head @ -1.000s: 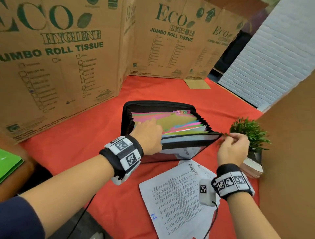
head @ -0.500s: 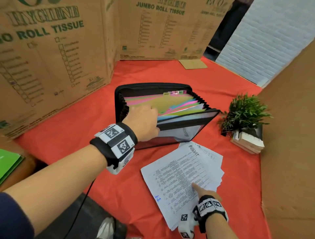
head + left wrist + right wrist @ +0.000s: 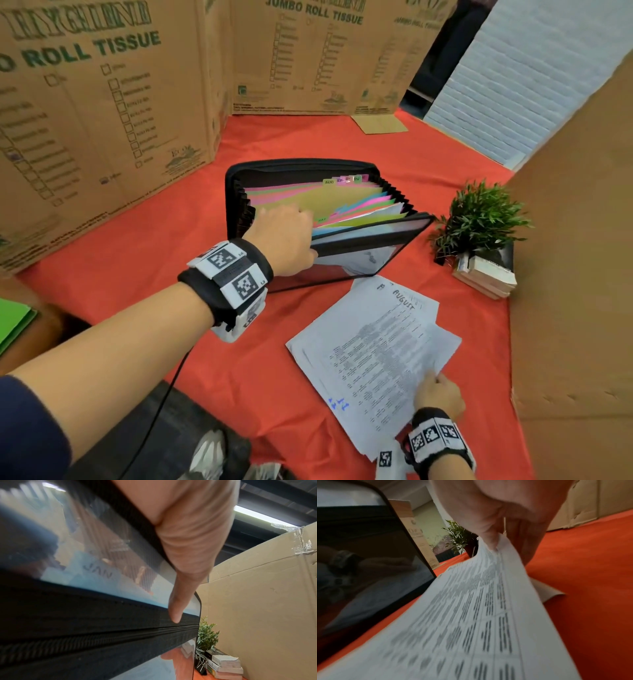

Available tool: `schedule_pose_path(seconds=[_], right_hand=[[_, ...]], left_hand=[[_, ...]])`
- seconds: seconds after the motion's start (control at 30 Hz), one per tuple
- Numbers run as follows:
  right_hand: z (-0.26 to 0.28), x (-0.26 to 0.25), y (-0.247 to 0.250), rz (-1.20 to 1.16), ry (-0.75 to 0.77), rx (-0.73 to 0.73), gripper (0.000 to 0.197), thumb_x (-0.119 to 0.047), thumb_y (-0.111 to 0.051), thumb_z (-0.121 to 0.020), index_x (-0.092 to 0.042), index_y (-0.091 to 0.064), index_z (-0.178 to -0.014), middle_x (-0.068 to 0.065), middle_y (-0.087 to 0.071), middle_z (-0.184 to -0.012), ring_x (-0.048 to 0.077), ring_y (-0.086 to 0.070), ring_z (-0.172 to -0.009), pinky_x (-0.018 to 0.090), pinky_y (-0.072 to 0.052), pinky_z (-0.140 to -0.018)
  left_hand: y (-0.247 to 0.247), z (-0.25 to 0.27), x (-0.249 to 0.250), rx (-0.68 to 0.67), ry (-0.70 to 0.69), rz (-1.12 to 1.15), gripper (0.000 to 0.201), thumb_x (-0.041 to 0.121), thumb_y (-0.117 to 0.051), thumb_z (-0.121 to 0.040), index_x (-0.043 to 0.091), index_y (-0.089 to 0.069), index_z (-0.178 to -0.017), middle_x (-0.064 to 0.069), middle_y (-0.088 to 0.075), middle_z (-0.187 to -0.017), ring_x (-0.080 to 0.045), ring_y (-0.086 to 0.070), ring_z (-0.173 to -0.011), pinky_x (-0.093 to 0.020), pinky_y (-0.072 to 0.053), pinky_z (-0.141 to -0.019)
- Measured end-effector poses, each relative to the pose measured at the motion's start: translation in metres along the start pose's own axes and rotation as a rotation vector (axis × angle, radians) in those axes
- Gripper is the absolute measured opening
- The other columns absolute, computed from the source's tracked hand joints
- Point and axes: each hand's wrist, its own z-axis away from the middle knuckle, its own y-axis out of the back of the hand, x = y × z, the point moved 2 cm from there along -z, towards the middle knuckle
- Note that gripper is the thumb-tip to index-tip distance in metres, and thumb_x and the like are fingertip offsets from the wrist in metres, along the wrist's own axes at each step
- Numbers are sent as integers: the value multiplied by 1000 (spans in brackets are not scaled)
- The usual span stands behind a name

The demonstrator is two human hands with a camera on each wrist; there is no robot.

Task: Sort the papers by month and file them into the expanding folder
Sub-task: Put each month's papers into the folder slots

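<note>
Expanding folder (image 3: 308, 219), black, open, upright on red-covered counter (image 3: 171, 274); coloured dividers with month tabs fanned inside, yellow "AUG" tab at rear. Left hand (image 3: 286, 236) curled over front pockets, fingers inside, thumb (image 3: 178, 604) against front cover; "JAN" tab visible through cover. Papers (image 3: 373, 353), loose printed stack on counter just in front of folder, top sheet marked "August". Right hand (image 3: 440, 394) pinching right edge of top sheet, edge lifted. Small potted plant (image 3: 479, 219) right of folder.
</note>
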Motion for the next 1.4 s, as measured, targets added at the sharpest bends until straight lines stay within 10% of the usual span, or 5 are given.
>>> schedule_pose_path(seconds=[0.57,0.8,0.93,1.17,1.4], right_hand=[[-17,-2,-2,-214,-122,-207,28,-24,-79,-76,-2,-74,-92,14,-72,-87,30,-68,-79,36,-53,-75],[-38,-4,-7,-304,-381,-225,52,-35,-53,-93,9,-57,-118,25,-63,-109,36,-61,-92,41,-46,-78],[-40,-4,-12,-197,-380,-324,42,-27,-79,-77,9,-61,-86,16,-64,-74,26,-57,-61,33,-46,-60],[-40,-15,-13,-46,-195,-366,44,-32,-70,-87,8,-65,-104,22,-67,-102,39,-62,-100,40,-47,-85],[-27,-13,2,7,27,-27,37,-25,-46,-100,1,-72,-93,23,-65,-86,40,-57,-90,39,-46,-81]], left_hand=[[0,8,7,-27,2,1,44,44,-62,-86,13,-54,-116,-7,-56,-112,-30,-54,-104,-41,-43,-88],[0,9,9,-23,17,-10,45,43,-62,-85,12,-55,-117,-8,-56,-112,-31,-54,-104,-44,-45,-90],[0,8,8,-27,28,-7,46,44,-62,-86,12,-54,-118,-7,-55,-111,-30,-54,-104,-45,-45,-91],[0,6,7,-28,40,-16,44,43,-62,-85,13,-55,-118,-6,-56,-110,-29,-55,-101,-44,-45,-90],[-1,5,8,-24,33,-29,44,44,-60,-87,13,-54,-117,-7,-55,-111,-29,-54,-103,-43,-45,-88]])
